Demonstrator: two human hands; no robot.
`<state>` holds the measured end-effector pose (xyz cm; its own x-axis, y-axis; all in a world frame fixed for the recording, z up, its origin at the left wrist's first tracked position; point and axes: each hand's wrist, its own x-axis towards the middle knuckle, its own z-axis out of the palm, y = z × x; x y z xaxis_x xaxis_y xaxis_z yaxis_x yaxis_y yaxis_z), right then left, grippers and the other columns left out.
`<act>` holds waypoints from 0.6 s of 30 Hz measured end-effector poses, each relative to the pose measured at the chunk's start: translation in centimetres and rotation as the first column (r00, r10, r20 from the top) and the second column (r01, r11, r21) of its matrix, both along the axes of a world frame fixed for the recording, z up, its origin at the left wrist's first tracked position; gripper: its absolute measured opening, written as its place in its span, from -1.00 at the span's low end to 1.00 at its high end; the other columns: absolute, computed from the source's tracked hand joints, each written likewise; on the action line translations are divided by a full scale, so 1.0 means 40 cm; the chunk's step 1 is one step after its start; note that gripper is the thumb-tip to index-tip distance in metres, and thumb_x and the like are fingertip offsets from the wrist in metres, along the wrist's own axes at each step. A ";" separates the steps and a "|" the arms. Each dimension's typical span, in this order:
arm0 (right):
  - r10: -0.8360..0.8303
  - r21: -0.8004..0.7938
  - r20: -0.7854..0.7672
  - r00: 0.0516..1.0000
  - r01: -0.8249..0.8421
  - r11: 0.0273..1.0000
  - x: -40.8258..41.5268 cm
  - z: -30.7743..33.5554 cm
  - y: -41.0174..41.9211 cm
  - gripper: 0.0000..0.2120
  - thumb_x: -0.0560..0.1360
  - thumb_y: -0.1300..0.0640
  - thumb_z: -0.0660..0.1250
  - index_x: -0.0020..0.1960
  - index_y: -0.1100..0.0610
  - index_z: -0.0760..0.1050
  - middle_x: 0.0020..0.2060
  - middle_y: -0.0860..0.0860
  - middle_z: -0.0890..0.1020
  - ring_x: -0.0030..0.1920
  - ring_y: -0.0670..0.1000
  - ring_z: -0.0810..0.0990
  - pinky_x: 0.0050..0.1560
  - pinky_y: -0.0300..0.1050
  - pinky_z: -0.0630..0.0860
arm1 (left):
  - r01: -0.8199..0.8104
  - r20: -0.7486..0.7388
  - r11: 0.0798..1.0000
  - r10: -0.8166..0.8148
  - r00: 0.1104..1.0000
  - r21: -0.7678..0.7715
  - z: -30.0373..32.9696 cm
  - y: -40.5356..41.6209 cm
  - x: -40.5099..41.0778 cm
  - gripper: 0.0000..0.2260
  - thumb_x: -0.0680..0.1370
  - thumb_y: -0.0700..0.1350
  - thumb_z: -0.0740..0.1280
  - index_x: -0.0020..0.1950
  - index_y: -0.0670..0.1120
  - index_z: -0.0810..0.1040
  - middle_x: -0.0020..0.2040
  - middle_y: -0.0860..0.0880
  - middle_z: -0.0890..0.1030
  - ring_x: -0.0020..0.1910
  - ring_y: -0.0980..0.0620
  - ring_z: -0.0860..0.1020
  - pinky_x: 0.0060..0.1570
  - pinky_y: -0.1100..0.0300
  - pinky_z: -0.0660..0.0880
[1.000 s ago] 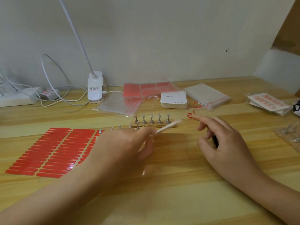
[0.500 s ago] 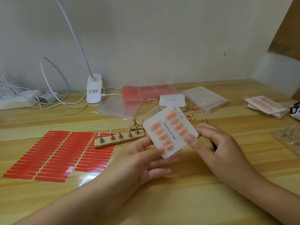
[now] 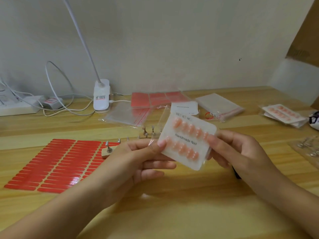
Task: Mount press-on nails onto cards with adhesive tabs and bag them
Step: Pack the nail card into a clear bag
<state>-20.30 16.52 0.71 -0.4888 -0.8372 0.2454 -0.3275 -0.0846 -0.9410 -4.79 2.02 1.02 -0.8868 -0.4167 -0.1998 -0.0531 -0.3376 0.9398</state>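
While both hands hold it above the pale wooden bench [image 3: 172, 213], the white rectangular card printed "Handmade Nail" [image 3: 187, 141] sits tilted in the air, its two rows of glossy peach press-on nails [image 3: 189, 129] facing the camera. A clear plastic bag [image 3: 158, 130] appears to lie around the card, its loose edge standing out to the left. The left hand [image 3: 138, 163] pinches the card's left edge between thumb and fingers; the right hand [image 3: 241, 152] grips the right edge with curled fingers, and something dark shows under its palm, too hidden to identify.

On the bench to the left lies a sheet of red elongated adhesive tabs [image 3: 57, 166]. Just beyond the left hand stands a wooden strip holding small metal nail stands [image 3: 108, 150], partly hidden by the hand. Farther back are clear zip bags with red seals [image 3: 124, 116], red sheets [image 3: 155, 99], a small stack of white cards [image 3: 183, 108] and a bagged pack of white cards [image 3: 219, 104]. Finished bagged nail cards [image 3: 283, 114] lie at the right. A white clip lamp [image 3: 101, 95] and a white power strip [image 3: 19, 106] stand by the wall.
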 end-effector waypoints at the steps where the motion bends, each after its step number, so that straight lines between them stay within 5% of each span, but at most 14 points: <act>1: 0.005 0.014 0.007 1.000 -0.005 1.000 0.004 0.000 -0.001 -0.68 0.29 -0.17 0.37 -0.38 0.10 0.55 -0.58 -0.09 0.45 -0.52 -0.19 0.33 -0.46 -0.41 0.28 | -0.016 -0.017 1.000 0.017 1.000 0.022 -0.003 0.004 -0.002 -0.72 0.25 0.01 0.43 -0.16 -0.13 0.70 -0.13 -0.15 0.69 -0.21 0.05 0.68 -0.43 0.34 0.55; 5: 0.017 0.098 -0.055 0.998 -0.011 0.995 0.012 -0.007 -0.005 -0.52 0.37 -0.23 0.36 -0.42 0.19 0.53 -0.63 0.01 0.38 -0.57 -0.12 0.30 -0.51 -0.40 0.25 | 0.003 -0.035 0.996 0.000 0.999 0.089 -0.009 0.017 -0.005 -0.72 0.27 0.01 0.43 -0.13 -0.12 0.71 -0.08 -0.15 0.69 -0.14 0.04 0.67 -0.42 0.34 0.55; 8: 0.030 0.118 -0.054 0.998 -0.024 0.993 0.009 -0.004 -0.003 -0.58 0.31 -0.18 0.27 -0.46 0.17 0.49 -0.58 0.14 0.43 -0.58 -0.10 0.32 -0.53 -0.40 0.25 | 0.000 0.014 0.999 -0.001 1.000 0.052 -0.013 0.008 -0.002 -0.72 0.26 0.01 0.43 -0.14 -0.12 0.71 -0.11 -0.17 0.69 -0.21 0.02 0.68 -0.44 0.30 0.55; 12: 0.024 0.133 -0.065 0.998 -0.015 0.991 -0.003 0.006 -0.002 -0.59 0.28 -0.17 0.25 -0.51 0.15 0.46 -0.58 0.12 0.47 -0.60 -0.12 0.32 -0.54 -0.40 0.26 | 0.036 0.096 0.994 -0.026 0.995 -0.104 -0.005 -0.010 0.003 -0.76 0.24 0.03 0.43 -0.24 -0.10 0.70 -0.19 -0.14 0.69 -0.39 0.09 0.63 -0.47 0.31 0.54; 18: 0.011 0.128 -0.009 1.000 -0.010 0.992 -0.016 0.009 0.001 -0.61 0.26 -0.13 0.31 -0.53 0.17 0.49 -0.67 0.03 0.34 -0.64 -0.08 0.23 -0.60 -0.33 0.21 | 0.095 0.133 0.994 -0.086 0.987 -0.062 0.009 -0.016 0.004 -0.78 0.24 -0.06 0.43 -0.23 -0.16 0.70 -0.16 -0.15 0.69 -0.40 0.12 0.61 -0.50 0.30 0.52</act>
<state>-20.95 16.55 1.06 -0.4778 -0.8671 0.1411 -0.3367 0.0324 -0.9411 -4.63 1.36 1.38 -0.8899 -0.3521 -0.2902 -0.2040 -0.2617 0.9433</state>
